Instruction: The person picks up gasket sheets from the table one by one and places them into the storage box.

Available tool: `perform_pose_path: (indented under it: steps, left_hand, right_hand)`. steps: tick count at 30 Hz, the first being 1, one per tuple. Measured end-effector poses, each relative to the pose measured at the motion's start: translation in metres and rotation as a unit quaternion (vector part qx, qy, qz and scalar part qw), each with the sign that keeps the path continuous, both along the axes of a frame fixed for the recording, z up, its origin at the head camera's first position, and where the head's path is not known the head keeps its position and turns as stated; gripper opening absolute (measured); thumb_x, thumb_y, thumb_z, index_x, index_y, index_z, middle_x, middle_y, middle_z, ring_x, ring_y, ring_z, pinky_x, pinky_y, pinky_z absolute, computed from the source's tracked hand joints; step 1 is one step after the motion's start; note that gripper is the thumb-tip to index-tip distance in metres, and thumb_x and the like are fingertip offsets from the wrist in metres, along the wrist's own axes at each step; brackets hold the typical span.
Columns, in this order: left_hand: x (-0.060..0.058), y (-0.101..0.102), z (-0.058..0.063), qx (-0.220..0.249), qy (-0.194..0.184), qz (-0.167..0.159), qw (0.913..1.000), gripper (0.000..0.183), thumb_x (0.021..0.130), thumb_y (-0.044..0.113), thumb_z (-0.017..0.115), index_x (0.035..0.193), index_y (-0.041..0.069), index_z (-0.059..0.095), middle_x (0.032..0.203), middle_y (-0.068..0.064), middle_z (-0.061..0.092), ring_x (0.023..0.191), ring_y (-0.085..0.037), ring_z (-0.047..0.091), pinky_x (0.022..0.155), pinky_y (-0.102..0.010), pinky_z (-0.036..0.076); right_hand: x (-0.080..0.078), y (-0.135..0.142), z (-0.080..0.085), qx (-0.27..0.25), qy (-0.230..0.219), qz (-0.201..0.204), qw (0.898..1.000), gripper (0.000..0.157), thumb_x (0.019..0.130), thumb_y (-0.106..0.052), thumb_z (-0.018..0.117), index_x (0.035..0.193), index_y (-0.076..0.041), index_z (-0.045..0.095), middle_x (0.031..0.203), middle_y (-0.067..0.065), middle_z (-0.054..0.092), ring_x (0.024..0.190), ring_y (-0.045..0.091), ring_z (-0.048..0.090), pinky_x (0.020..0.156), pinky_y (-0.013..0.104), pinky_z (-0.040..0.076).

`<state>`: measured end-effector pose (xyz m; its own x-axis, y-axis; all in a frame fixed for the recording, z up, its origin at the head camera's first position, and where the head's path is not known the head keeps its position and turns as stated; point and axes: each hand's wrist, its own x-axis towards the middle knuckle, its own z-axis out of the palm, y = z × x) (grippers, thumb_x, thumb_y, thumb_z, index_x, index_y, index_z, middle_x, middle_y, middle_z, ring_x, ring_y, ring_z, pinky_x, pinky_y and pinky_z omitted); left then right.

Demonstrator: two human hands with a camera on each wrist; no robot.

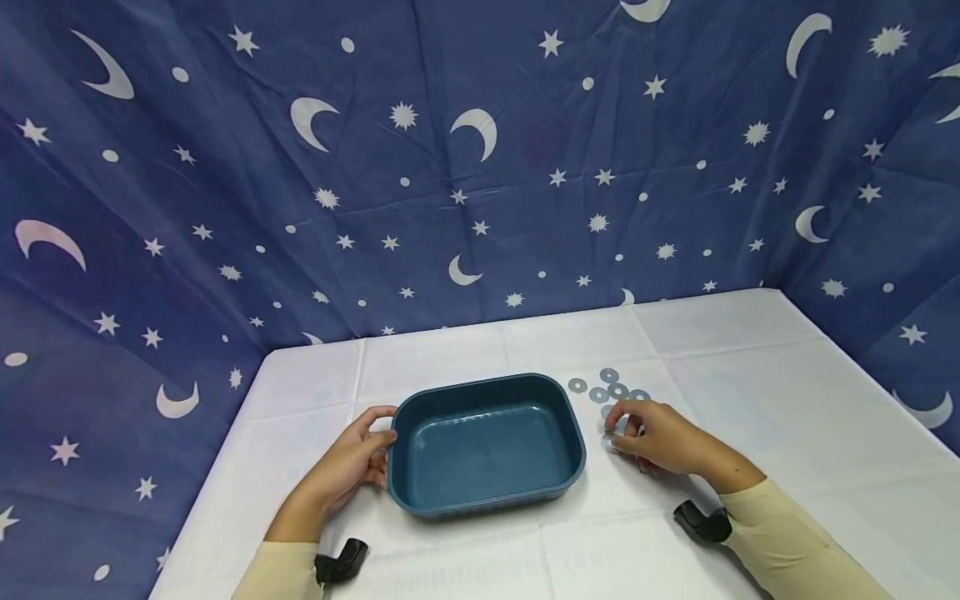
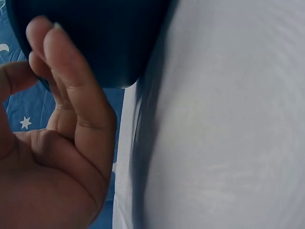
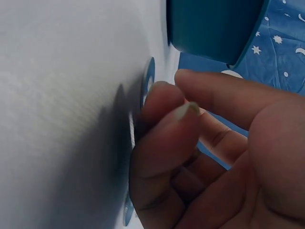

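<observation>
A dark teal plastic basin with rounded corners sits on the white cloth with nothing in it. My left hand holds its left end, thumb at the rim and fingers along the outer wall; in the left wrist view the fingers lie against the teal wall. To the right of the basin lie several flat grey washers. Over the nearest of them hovers my right hand, thumb and index finger apart. In the right wrist view its bent fingertips are right beside a washer; the hand hides part of the group.
White cloth covers the table. A dark blue curtain with moons and stars hangs behind it and along both sides. Each wrist carries a black camera mount, one on the left and one on the right.
</observation>
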<state>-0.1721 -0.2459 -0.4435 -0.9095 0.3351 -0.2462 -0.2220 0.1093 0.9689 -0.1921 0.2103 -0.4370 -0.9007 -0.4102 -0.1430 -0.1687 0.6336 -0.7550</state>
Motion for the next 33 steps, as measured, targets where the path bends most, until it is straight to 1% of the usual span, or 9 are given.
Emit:
perform_pose_path:
  steps: [2, 5, 10, 15, 18, 22, 28, 33]
  left_hand:
    - [0.0, -0.002, -0.002, 0.01, -0.001, -0.007, 0.9999, 0.047, 0.103, 0.016, 0.048, 0.143, 0.004, 0.027, 0.066, 0.007, 0.06, 0.053, -0.007, 0.06, 0.052, -0.023, 0.055]
    - [0.0, -0.004, -0.004, 0.021, -0.005, -0.014, 0.9997, 0.042, 0.103, 0.016, 0.049, 0.14, 0.008, 0.03, 0.067, 0.006, 0.063, 0.055, -0.008, 0.061, 0.054, -0.025, 0.056]
    - [-0.002, -0.007, -0.009, 0.052, -0.004, -0.034, 0.998, 0.035, 0.104, 0.018, 0.048, 0.135, 0.016, 0.033, 0.077, 0.005, 0.067, 0.063, -0.007, 0.064, 0.06, -0.027, 0.058]
    - [-0.003, -0.012, -0.016, 0.092, 0.001, -0.049, 0.9945, 0.031, 0.106, 0.017, 0.045, 0.135, 0.016, 0.033, 0.082, 0.005, 0.068, 0.069, -0.007, 0.066, 0.062, -0.027, 0.058]
    - [-0.002, -0.014, -0.02, 0.113, 0.01, -0.052, 0.9921, 0.03, 0.107, 0.015, 0.044, 0.135, 0.015, 0.035, 0.085, 0.005, 0.07, 0.072, -0.007, 0.068, 0.063, -0.026, 0.058]
    - [-0.002, -0.013, -0.024, 0.136, 0.018, -0.053, 0.9891, 0.028, 0.106, 0.01, 0.043, 0.133, 0.017, 0.038, 0.09, 0.005, 0.071, 0.074, -0.008, 0.069, 0.064, -0.026, 0.058]
    - [-0.002, -0.014, -0.027, 0.149, 0.033, -0.054, 0.9867, 0.033, 0.104, 0.005, 0.046, 0.134, 0.017, 0.039, 0.094, 0.004, 0.07, 0.074, -0.007, 0.069, 0.064, -0.025, 0.058]
    - [-0.003, -0.014, -0.026, 0.144, 0.037, -0.05, 0.9875, 0.035, 0.104, 0.004, 0.047, 0.135, 0.018, 0.039, 0.094, 0.004, 0.07, 0.073, -0.007, 0.068, 0.064, -0.025, 0.058]
  right_hand:
    - [0.0, -0.001, -0.001, 0.003, -0.003, 0.004, 1.0, 0.016, 0.091, -0.006, 0.069, 0.105, -0.008, 0.062, 0.069, 0.003, 0.054, 0.046, 0.014, 0.052, 0.04, 0.023, 0.043]
    - [0.0, -0.001, -0.003, 0.008, -0.004, 0.009, 1.0, 0.018, 0.091, -0.007, 0.07, 0.106, -0.008, 0.061, 0.068, 0.003, 0.053, 0.045, 0.014, 0.052, 0.039, 0.024, 0.044]
    - [0.0, -0.001, -0.005, 0.011, -0.007, 0.015, 1.0, 0.02, 0.091, -0.007, 0.069, 0.109, -0.008, 0.06, 0.067, 0.003, 0.053, 0.045, 0.014, 0.051, 0.039, 0.025, 0.045]
    - [0.0, -0.001, -0.005, 0.013, -0.013, 0.016, 1.0, 0.021, 0.091, -0.007, 0.07, 0.109, -0.008, 0.059, 0.066, 0.003, 0.053, 0.045, 0.015, 0.052, 0.039, 0.026, 0.045]
    - [0.0, -0.002, -0.005, 0.015, -0.019, 0.01, 1.0, 0.022, 0.091, -0.006, 0.07, 0.109, -0.009, 0.058, 0.067, 0.004, 0.053, 0.046, 0.015, 0.052, 0.039, 0.026, 0.046]
    - [0.001, -0.002, -0.005, 0.013, -0.03, 0.006, 0.999, 0.023, 0.09, -0.006, 0.071, 0.109, -0.008, 0.058, 0.068, 0.004, 0.053, 0.046, 0.015, 0.053, 0.04, 0.027, 0.047]
    - [0.001, -0.001, -0.006, 0.009, -0.032, 0.013, 0.999, 0.024, 0.089, -0.006, 0.072, 0.107, -0.008, 0.057, 0.067, 0.004, 0.053, 0.046, 0.014, 0.054, 0.04, 0.026, 0.047]
    - [-0.001, -0.002, -0.006, 0.009, -0.03, 0.011, 0.999, 0.024, 0.088, -0.005, 0.073, 0.106, -0.008, 0.057, 0.066, 0.004, 0.053, 0.046, 0.014, 0.054, 0.041, 0.025, 0.047]
